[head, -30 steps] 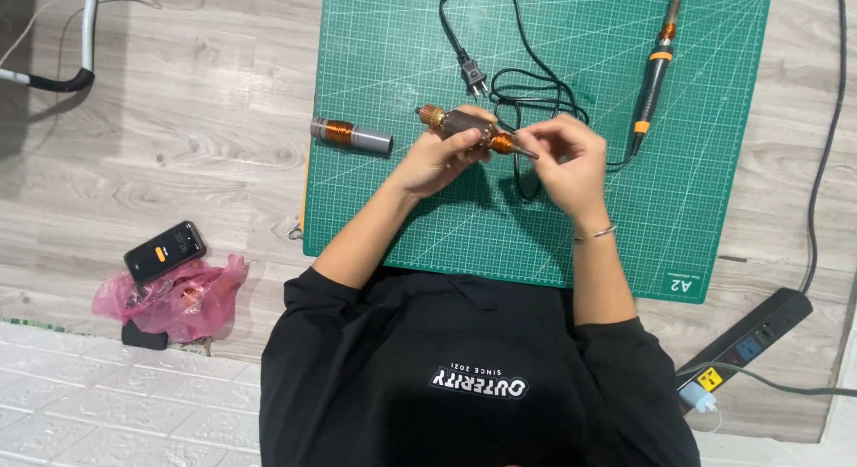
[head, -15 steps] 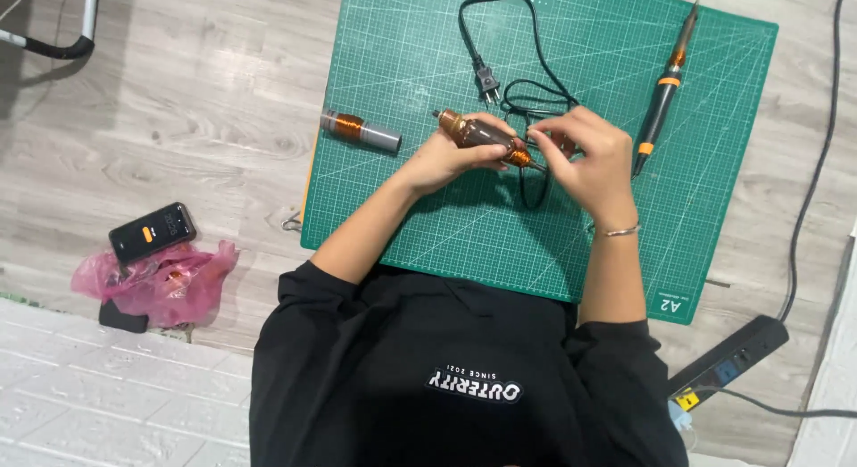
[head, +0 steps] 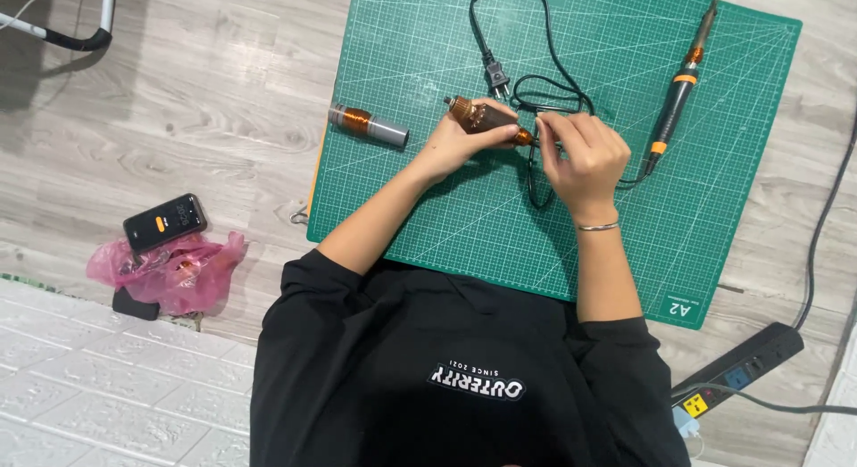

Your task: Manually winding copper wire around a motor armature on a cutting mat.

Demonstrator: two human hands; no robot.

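Both hands (head: 522,141) on motor rotor (head: 486,119), mid-mat (head: 428,208).

Brown copper-wound motor armature (head: 482,119) — lying level, held above the mat.

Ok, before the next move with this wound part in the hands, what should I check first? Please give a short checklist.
1. Left hand grips the rotor: ok, the fingers wrap it above the mat.
2. Right hand placed on the rotor: ok, its fingertips pinch the near end.
3. Soldering iron away from both hands: ok, it lies on the mat, apart, to the right.
4. Plug out of the power strip: ok, the plug lies loose on the mat.
5. Cord free of the work: not ok, a loop runs under the hands.
6. Iron tip cold: cannot tell.
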